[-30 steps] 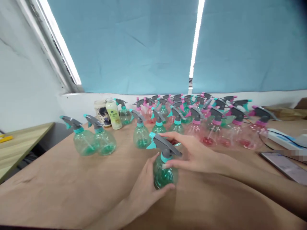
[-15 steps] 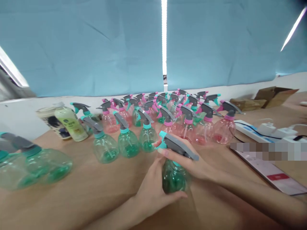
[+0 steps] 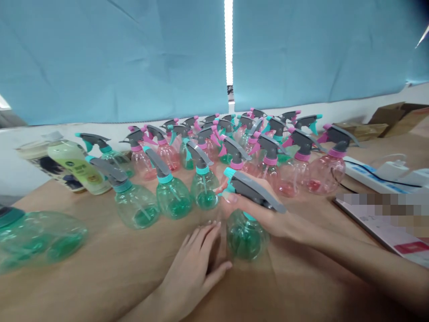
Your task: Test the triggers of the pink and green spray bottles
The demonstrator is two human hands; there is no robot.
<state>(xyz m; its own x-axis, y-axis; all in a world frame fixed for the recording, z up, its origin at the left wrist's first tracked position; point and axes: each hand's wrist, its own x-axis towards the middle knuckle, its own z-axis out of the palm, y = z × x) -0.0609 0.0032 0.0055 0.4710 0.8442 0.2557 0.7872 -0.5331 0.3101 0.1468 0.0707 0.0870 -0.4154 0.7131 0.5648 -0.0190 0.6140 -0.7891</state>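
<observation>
A green spray bottle (image 3: 247, 237) with a grey and turquoise trigger head stands upright in front of me. My right hand (image 3: 264, 208) is closed around its neck and trigger, the fingers partly hidden behind the head. To the left of the bottle, apart from it, my left hand (image 3: 196, 264) rests low over the table with its fingers stretched out and nothing in it. Just beyond my hands stand a green spray bottle (image 3: 205, 192) and another green spray bottle (image 3: 173, 199), each with some green showing at the base.
Rows of pink spray bottles (image 3: 295, 174) and green ones fill the back of the wooden table (image 3: 117, 268). A lotion bottle (image 3: 80, 165) stands at the left. On the right lie a phone (image 3: 378, 228), a power strip (image 3: 368, 174) with cables and a cardboard box (image 3: 398, 118).
My left hand has let go of the green spray bottle and moved down and left, away from it. My right hand keeps its hold. The view has shifted closer.
</observation>
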